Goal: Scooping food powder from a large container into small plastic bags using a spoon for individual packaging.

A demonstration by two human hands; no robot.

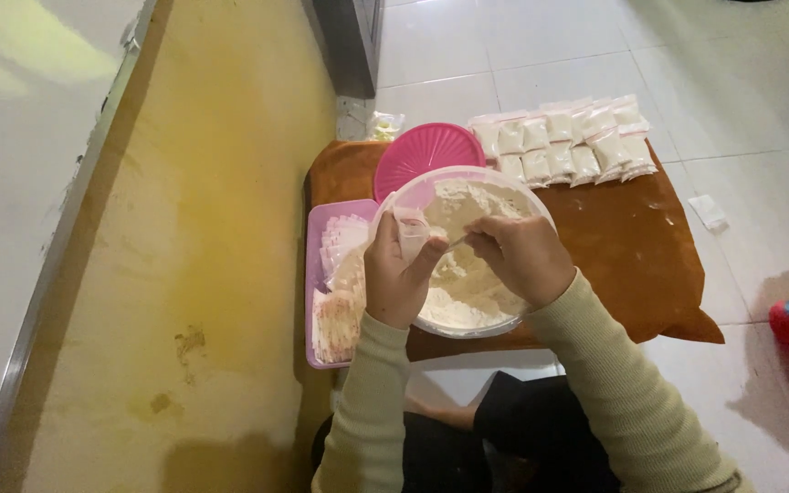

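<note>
White flour fills the bowl at frame centre, where left fingers pinch a small bag and right fingers close on a spoon.

One head cam, looking pretty much straight down

It sits right above the white bowl of flour, close in, so the bowl lands about mid-frame. The yellow wall runs left of the bowl, tiled floor stretches beyond and right of it, and the wearer's lap is just below.
</note>
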